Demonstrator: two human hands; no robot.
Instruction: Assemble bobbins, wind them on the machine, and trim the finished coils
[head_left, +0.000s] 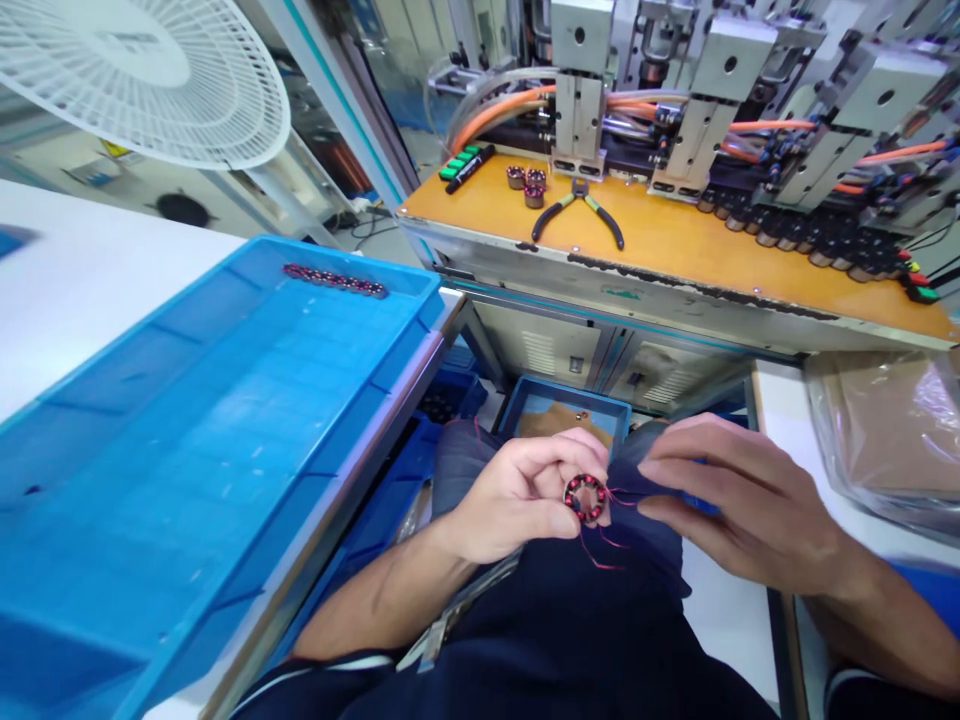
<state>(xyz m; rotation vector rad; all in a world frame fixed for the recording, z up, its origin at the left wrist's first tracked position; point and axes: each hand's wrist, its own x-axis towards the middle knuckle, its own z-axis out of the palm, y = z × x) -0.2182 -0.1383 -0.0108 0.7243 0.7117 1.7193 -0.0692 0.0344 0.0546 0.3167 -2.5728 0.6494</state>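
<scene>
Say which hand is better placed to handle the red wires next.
Probably the right hand: it looks open and empty beside the red wires, while the left hand holds the wound ring.

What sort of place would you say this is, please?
Probably a factory workstation: the left hand holds a wound ring, similar-looking rings lie in the blue tray, and a machine with orange tubes stands ahead.

Shiny wire (581,515) is wound on the ring (598,506); glossy plastic is seen on the tray (210,410), matt cloth on the shirt (570,630).
</scene>
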